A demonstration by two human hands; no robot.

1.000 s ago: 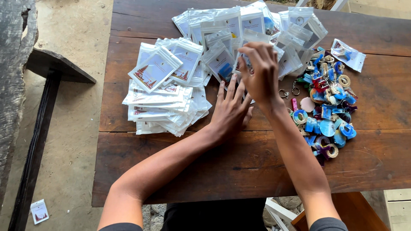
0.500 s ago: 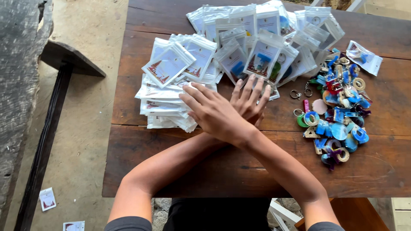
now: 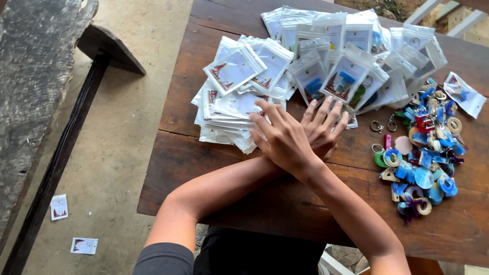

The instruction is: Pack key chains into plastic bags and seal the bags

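The right hand (image 3: 285,140) lies crossed over the left hand (image 3: 323,127) on the wooden table (image 3: 178,163), both flat with fingers spread wide and gripping nothing. The right fingertips touch the near edge of a left-hand stack of flat plastic pouches (image 3: 234,102); the left fingertips rest just beside the far heap of filled pouches (image 3: 351,56). Judging by how things lie, many pouches already hold a trinket, while a sizeable pile of loose keychains (image 3: 423,153) (mostly blue, with rings) sits unpacked at the right, near the hands. Two more pouches (image 3: 71,226) lie on the floor, well apart at the left.
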